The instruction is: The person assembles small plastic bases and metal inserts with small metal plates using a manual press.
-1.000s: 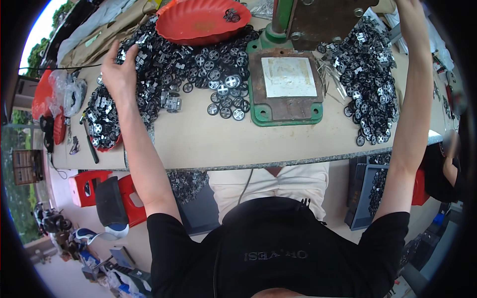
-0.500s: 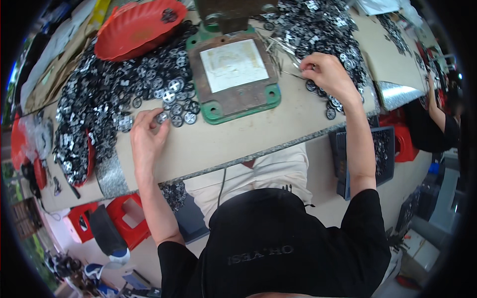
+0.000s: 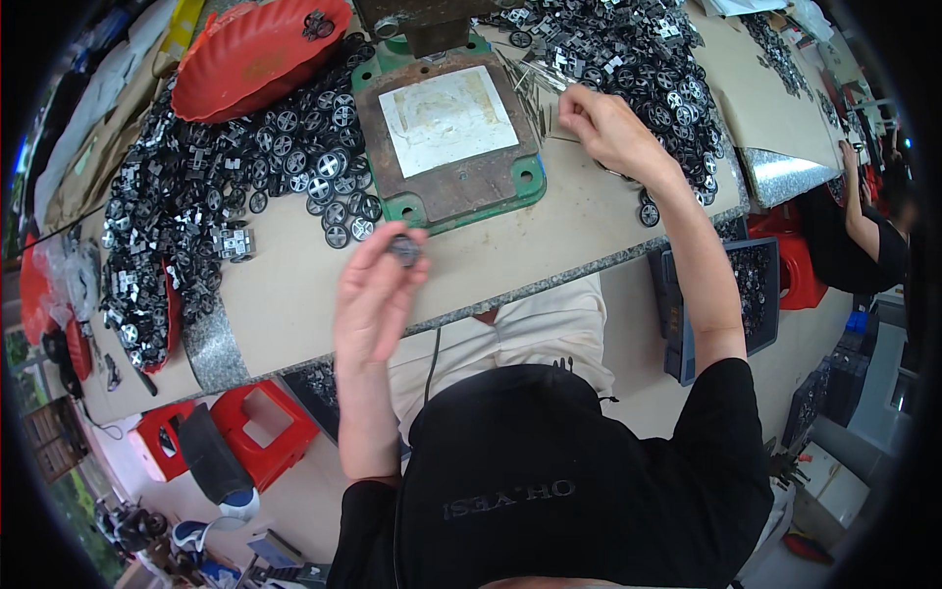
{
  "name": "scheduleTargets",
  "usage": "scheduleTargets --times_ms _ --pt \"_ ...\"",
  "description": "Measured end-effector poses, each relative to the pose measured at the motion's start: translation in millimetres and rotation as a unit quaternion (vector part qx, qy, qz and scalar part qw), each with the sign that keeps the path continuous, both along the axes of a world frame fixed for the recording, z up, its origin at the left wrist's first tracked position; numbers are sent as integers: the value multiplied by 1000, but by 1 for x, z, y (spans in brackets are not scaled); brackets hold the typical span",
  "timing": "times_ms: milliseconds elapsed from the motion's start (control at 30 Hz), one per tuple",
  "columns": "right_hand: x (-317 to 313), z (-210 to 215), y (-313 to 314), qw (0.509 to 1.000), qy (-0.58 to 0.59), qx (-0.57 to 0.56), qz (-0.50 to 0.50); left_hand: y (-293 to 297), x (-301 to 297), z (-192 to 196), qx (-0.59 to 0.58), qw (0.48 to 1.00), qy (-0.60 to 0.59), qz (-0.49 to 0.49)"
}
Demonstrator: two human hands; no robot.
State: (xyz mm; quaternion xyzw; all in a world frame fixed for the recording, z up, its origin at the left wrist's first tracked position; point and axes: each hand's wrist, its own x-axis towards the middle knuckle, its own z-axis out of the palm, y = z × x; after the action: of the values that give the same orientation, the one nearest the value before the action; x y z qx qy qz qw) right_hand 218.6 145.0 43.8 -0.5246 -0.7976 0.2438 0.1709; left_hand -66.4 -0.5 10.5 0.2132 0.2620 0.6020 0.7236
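- A small wheel (image 3: pixel 404 249) is in the left hand (image 3: pixel 381 287), its grip closed on it between thumb and fingers.
- The wheel is round and dark, with a greyish middle; its finer detail is blurred and partly covered by the fingertips.
- It is held up over the near part of the surface (image 3: pixel 285 304), close to the front left corner of the green metal base (image 3: pixel 461 201).
- Loose wheels (image 3: pixel 337 211) lie left of the base, overlapping: black rims, silver faces, broad spokes forming a cross.
- The right hand (image 3: pixel 606 128) is beside the thin metal rods (image 3: pixel 530 103), its grip narrow, thumb and fingers drawn together; whether anything is pinched there, I cannot tell.
- The rods are straight, slender and dull silver to brownish, strewn at differing angles just right of the base.
- Behind the right hand spreads a heap of black and silver parts (image 3: pixel 648 59), wheels among them.
- A white sheet (image 3: pixel 448 120), stained yellowish, lies on the base.
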Motion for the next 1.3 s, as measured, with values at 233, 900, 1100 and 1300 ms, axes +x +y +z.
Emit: scheduleTargets --times_ms 233,900,1100,1300 --pt "-24 14 -54 860 479 -168 -53 6 55 -13 -48 987 -124 -90" --pt "-61 -4 -110 934 329 136 29 6 74 -13 -41 996 -67 -49" --pt "-59 -6 -117 903 425 15 -53 6 78 -15 -21 998 -43 -44" --pt "-38 7 -92 811 545 -205 -48 4 73 -11 -43 995 -54 -69"
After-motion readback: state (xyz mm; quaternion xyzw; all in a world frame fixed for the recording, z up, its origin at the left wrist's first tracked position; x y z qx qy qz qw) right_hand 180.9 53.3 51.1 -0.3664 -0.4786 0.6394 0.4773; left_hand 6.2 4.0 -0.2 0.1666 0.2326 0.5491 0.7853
